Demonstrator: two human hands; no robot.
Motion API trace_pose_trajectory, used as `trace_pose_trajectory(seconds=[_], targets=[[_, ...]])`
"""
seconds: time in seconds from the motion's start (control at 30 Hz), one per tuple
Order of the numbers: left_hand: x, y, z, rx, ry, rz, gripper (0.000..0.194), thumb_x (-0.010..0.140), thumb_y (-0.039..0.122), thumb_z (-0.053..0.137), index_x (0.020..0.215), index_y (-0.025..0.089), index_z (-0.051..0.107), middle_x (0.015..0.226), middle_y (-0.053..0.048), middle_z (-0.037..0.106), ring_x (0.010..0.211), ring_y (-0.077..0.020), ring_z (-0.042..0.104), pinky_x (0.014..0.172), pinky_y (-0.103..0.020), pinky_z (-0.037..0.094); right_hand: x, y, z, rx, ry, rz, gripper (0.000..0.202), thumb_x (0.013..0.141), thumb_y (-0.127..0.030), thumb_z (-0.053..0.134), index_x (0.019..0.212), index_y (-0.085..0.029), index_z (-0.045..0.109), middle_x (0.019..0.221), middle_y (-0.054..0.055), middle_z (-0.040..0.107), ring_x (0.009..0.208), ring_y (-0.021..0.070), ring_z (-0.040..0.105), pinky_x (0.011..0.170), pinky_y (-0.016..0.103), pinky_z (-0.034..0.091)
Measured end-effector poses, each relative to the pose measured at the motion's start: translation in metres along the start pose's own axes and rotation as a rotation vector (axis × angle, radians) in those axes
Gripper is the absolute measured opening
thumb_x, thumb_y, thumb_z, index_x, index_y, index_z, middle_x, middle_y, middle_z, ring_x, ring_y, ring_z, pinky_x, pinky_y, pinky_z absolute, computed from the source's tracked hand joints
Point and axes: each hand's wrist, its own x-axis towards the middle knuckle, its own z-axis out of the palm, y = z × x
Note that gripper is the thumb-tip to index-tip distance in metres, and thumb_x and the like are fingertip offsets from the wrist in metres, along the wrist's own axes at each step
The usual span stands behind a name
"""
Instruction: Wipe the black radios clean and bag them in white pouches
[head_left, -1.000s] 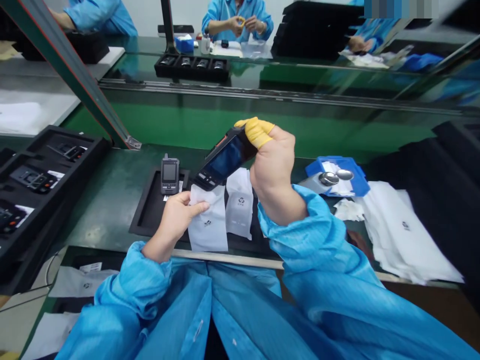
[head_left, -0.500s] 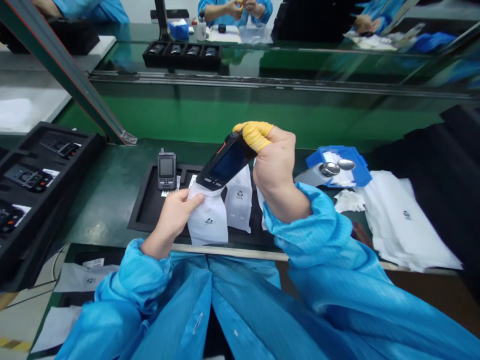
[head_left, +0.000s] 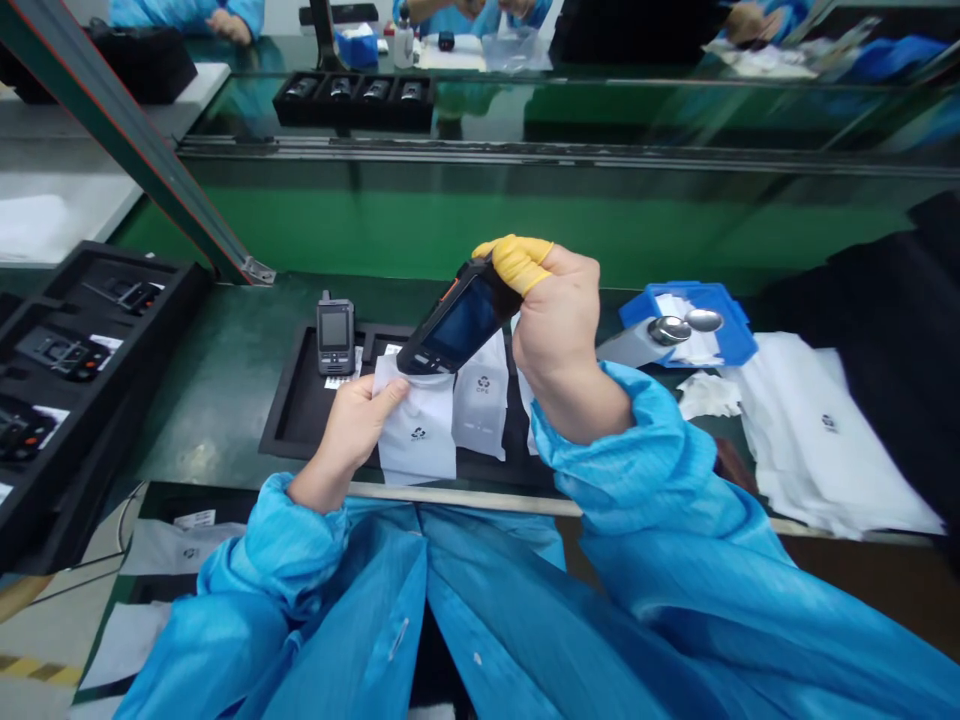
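My left hand (head_left: 358, 424) pinches the upper left edge of a white bag (head_left: 417, 436) with a printed mark. My right hand (head_left: 553, 300), with yellow covers on its fingertips, grips the top end of a black handheld device (head_left: 463, 322). The device is tilted, its lower end at the mouth of the bag. Behind lies a black foam tray (head_left: 288, 425), partly hidden by the bag. Another device (head_left: 335, 336) stands at the tray's left, and a second bagged item (head_left: 481, 400) rests in the middle.
On the right are a blue bin (head_left: 739, 330) with a metal-capped bottle (head_left: 637, 343) leaning on it, crumpled tissue (head_left: 709, 395) and stacked white bags (head_left: 832, 440). A tray of devices (head_left: 169, 290) is at the left. A metal post (head_left: 157, 150) slants at upper left. Co-workers' hands show beyond the partition.
The view has shifted slightly. The device and both hands keep nearly the same pose, with the device's lower end still at the bag's mouth. A co-worker's hand has come into view at upper left.
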Motion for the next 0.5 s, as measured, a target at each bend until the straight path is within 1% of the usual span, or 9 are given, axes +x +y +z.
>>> trace_pose_trajectory(seconds=[0.1,0.2,0.33,0.4,0.5], targets=[[-0.0013,0.0020,0.0024,0.081,-0.032,-0.009,0.042,0.053,0.053,0.082,0.058,0.015,0.064,0.052,0.000,0.061,0.049,-0.0135,0.054,0.047,-0.024,0.041,-0.0023,-0.0036,0.0038,-0.003,-0.024,0.033,0.014,0.081,-0.028,0.064,0.071,-0.021,0.069,0.074,-0.005,0.063,0.086,0.0141,0.066,0.082,0.034,0.055],[-0.0018,0.0032,0.0034,0.093,-0.064,-0.040,0.041,0.050,0.049,0.084,0.063,0.014,0.068,0.059,-0.003,0.067,0.055,-0.0166,0.060,0.051,-0.026,0.046,-0.0020,-0.0062,0.0061,0.001,-0.037,0.032,0.016,0.081,-0.029,0.064,0.068,-0.020,0.068,0.069,-0.005,0.061,0.084,0.0137,0.066,0.083,0.034,0.054],[0.0006,0.0014,0.0010,0.005,-0.039,-0.004,0.041,0.054,0.050,0.083,0.070,0.015,0.071,0.065,-0.002,0.069,0.057,-0.0156,0.060,0.053,-0.026,0.048,-0.0001,-0.0062,0.0025,-0.026,-0.051,0.021,0.022,0.080,-0.036,0.064,0.066,-0.020,0.067,0.066,-0.005,0.060,0.081,0.0141,0.066,0.080,0.035,0.054],[0.0018,0.0008,0.0010,-0.035,-0.063,0.027,0.040,0.057,0.051,0.082,0.073,0.015,0.072,0.065,-0.001,0.069,0.057,-0.0144,0.060,0.052,-0.024,0.047,-0.0004,-0.0046,0.0007,-0.057,-0.054,0.012,0.024,0.079,-0.040,0.065,0.066,-0.020,0.067,0.068,-0.005,0.061,0.079,0.0140,0.066,0.078,0.034,0.055],[0.0012,0.0025,0.0055,-0.079,-0.137,0.045,0.039,0.059,0.049,0.081,0.080,0.016,0.073,0.068,0.000,0.070,0.058,-0.0134,0.060,0.053,-0.023,0.047,-0.0035,-0.0020,0.0019,-0.080,-0.070,0.014,0.025,0.078,-0.042,0.066,0.066,-0.021,0.067,0.068,-0.005,0.062,0.076,0.0134,0.065,0.077,0.034,0.055]])
